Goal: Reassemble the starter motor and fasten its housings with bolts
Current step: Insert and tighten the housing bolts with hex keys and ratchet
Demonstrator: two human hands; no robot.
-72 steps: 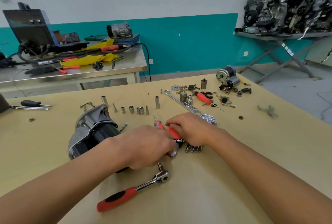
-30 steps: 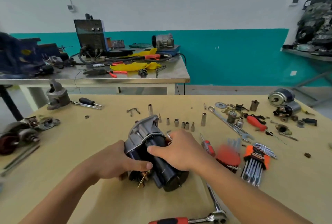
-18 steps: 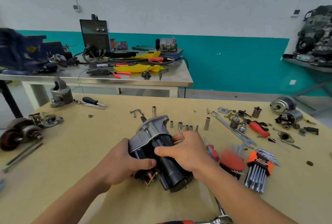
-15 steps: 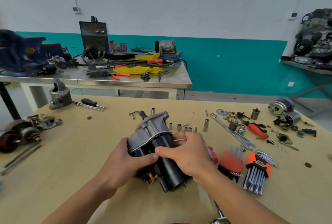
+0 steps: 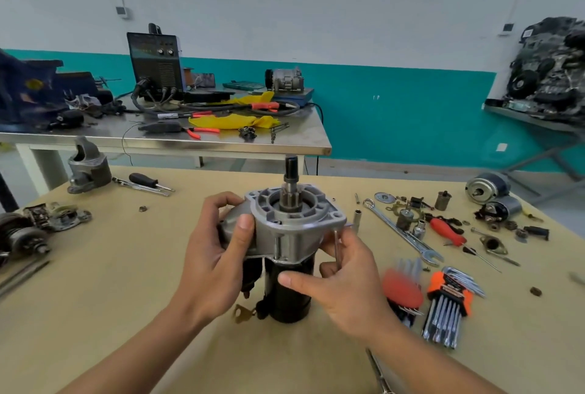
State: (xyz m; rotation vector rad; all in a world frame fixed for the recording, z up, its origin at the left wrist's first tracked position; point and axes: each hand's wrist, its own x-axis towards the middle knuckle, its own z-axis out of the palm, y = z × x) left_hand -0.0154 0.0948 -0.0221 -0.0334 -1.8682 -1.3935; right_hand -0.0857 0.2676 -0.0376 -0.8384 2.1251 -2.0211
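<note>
Two-handed hold on upright starter motor (image 5: 286,294) toward worktop (image 5: 120,298) near edge: left hand (image 5: 215,264) gripping silver housing (image 5: 296,229), right hand (image 5: 346,283) gripping thin rod (image 5: 336,246).

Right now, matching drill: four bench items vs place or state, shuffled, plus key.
1 starter motor
2 combination wrench
3 black-handled screwdriver
4 hex key set

A clipped in orange holder
B far left, near grey spare housing
C upright, gripped by left hand and right hand
D ring end far, open end near

Pairs: 1-C, 2-D, 3-B, 4-A
</note>
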